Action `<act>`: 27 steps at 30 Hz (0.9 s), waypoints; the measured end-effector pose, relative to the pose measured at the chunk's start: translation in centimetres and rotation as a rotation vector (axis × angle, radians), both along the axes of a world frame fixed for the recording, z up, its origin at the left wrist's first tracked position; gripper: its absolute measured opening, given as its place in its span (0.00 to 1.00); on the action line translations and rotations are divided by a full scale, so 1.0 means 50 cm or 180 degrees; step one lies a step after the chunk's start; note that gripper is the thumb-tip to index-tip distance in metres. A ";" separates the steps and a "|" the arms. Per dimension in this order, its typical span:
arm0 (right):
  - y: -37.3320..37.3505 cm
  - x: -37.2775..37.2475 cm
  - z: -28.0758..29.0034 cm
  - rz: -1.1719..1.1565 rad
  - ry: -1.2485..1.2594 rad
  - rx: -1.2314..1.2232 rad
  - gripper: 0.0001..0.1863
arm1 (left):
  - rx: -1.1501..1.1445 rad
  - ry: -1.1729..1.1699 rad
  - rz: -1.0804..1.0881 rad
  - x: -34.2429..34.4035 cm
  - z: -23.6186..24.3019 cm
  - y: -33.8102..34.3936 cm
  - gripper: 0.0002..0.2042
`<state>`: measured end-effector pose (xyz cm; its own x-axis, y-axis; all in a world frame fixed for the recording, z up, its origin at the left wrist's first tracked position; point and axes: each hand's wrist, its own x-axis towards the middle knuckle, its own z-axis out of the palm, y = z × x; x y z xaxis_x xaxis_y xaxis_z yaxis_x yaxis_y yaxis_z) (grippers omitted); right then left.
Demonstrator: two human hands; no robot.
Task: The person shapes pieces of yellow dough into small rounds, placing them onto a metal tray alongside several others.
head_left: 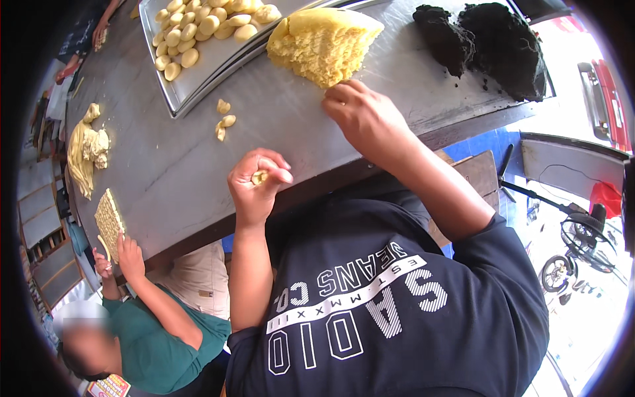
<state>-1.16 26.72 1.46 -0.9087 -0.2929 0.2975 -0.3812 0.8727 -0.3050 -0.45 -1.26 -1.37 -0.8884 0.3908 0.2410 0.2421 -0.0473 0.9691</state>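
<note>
My left hand [254, 182] is curled above the near edge of the metal table, with a small piece of pale yellow dough [260, 176] between its palm and fingers. At the lower tip of a large, crumbly yellow dough mass [324, 41], my right hand [357, 109] has its fingers bent and pressed together against the dough. The fingertips are partly hidden by the hand's back. Several small dough bits [225, 121] lie on the table beyond my left hand. A metal tray [173, 99] at the far left holds many smooth, round dough balls [208, 25].
A black, crumbly mass [499, 49] sits at the table's far right. At the left, a co-worker's hands [129, 258] touch a sheet of small dough pieces [109, 215], near a pale dough lump [86, 149]. Another person's hand [100, 32] is at the far left edge.
</note>
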 end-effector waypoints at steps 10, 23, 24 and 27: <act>-0.019 -0.058 0.008 -0.0020 -0.0079 0.0430 0.03 | -0.1507 0.0191 0.0235 0.009 0.058 -0.003 0.07; -0.059 -0.084 -0.002 0.0250 0.0522 0.1317 0.05 | -0.1877 0.1641 0.0493 -0.029 0.028 -0.018 0.28; -0.038 -0.076 0.008 0.0357 0.0188 0.0819 0.05 | -0.1892 0.1413 0.0217 -0.027 0.037 -0.019 0.29; 0.004 -0.044 0.030 0.0288 0.0208 -0.0079 0.12 | -0.1906 0.0834 -0.0032 -0.022 0.072 -0.036 0.30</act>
<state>-3.37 26.90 2.98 -0.8572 -0.3648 0.3634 -0.4780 0.8263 -0.2979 -1.55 -3.08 2.21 -0.8255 0.5326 0.1871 0.4762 0.4790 0.7374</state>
